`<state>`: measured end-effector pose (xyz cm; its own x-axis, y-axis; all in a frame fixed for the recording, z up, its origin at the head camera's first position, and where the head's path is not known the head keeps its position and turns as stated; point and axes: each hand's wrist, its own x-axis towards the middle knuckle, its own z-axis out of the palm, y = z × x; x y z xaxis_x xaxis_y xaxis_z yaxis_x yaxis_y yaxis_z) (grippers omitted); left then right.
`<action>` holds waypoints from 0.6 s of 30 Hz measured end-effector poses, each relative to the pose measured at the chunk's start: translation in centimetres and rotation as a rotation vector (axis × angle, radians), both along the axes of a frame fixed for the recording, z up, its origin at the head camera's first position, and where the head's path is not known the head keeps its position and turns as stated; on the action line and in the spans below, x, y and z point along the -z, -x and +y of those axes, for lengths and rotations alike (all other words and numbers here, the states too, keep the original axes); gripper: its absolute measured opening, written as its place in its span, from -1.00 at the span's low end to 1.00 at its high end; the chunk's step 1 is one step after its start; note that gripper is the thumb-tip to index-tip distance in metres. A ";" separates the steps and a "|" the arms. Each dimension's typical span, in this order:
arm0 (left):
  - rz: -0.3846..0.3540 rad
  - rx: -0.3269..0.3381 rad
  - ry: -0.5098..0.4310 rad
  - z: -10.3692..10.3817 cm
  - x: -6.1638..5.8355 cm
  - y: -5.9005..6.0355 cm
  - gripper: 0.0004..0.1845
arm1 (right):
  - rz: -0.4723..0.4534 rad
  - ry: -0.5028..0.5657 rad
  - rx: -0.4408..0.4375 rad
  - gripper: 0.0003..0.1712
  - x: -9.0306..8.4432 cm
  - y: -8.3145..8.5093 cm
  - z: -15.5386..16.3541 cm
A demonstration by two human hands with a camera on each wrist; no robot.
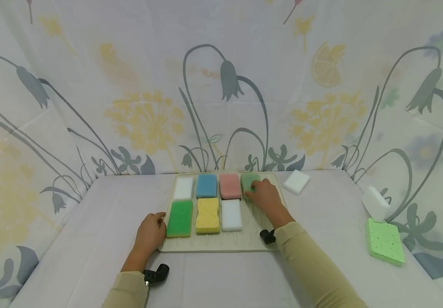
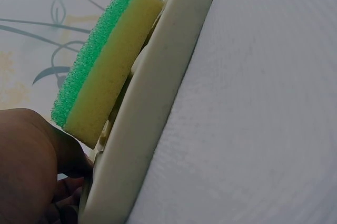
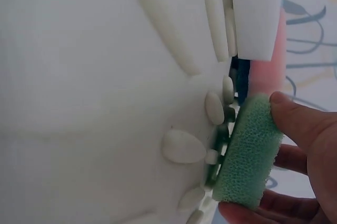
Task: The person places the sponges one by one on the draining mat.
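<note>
A cream ribbed drying tray (image 1: 221,245) lies at the back of the table with two rows of sponges on it. My right hand (image 1: 265,199) pinches a pale green sponge (image 3: 250,153) at the back row's right end, low over the tray's ridges. Left of it in that row sit a pink sponge (image 1: 230,186), a blue sponge (image 1: 206,185) and a white sponge (image 1: 183,188). The front row has a green-topped sponge (image 1: 180,218), a yellow sponge (image 1: 208,216) and a white block (image 1: 231,215). My left hand (image 1: 150,233) grips the tray's left edge, thumb at the rim.
Right of the tray, a white sponge (image 1: 296,182) lies near the back of the table. Farther right, another white block (image 1: 375,203) and a light green sponge (image 1: 385,241) sit beside the side cloth. Flower-printed cloth (image 1: 206,128) closes off the back and sides.
</note>
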<state>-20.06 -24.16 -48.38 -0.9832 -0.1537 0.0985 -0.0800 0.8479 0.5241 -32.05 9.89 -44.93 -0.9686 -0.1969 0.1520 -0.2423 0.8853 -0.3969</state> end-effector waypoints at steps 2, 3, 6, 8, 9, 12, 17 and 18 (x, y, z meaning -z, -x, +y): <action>-0.002 -0.003 0.002 0.0 0.1 0.0 -0.61 | -0.003 -0.014 -0.003 -0.54 0.1 0.2 -0.1; -0.003 -0.004 0.002 0.0 0.1 0.0 -0.61 | -0.007 -0.021 -0.003 -0.55 0.2 0.2 -0.2; -0.006 -0.005 0.002 0.0 0.1 0.1 -0.61 | -0.022 -0.029 0.003 -0.55 0.3 0.5 -0.4; -0.011 -0.005 0.002 0.0 0.0 0.1 -0.61 | -0.039 -0.031 0.011 -0.54 0.4 0.5 -0.5; -0.012 -0.006 0.002 0.0 0.0 0.1 -0.61 | -0.046 -0.030 0.015 -0.54 0.4 0.6 -0.5; -0.012 -0.008 0.001 0.0 0.0 0.0 -0.61 | -0.052 -0.033 0.021 -0.52 0.4 0.5 -0.7; -0.010 -0.009 -0.002 0.1 -0.1 0.0 -0.61 | -0.051 -0.050 0.024 -0.48 0.5 0.4 -0.8; -0.011 -0.009 -0.002 0.1 -0.1 0.0 -0.61 | -0.052 -0.052 0.026 -0.47 0.5 0.4 -0.9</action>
<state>-20.08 -24.09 -48.32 -0.9827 -0.1630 0.0877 -0.0936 0.8462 0.5246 -32.44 9.03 -45.42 -0.9797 -0.1782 0.0914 -0.1994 0.9108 -0.3614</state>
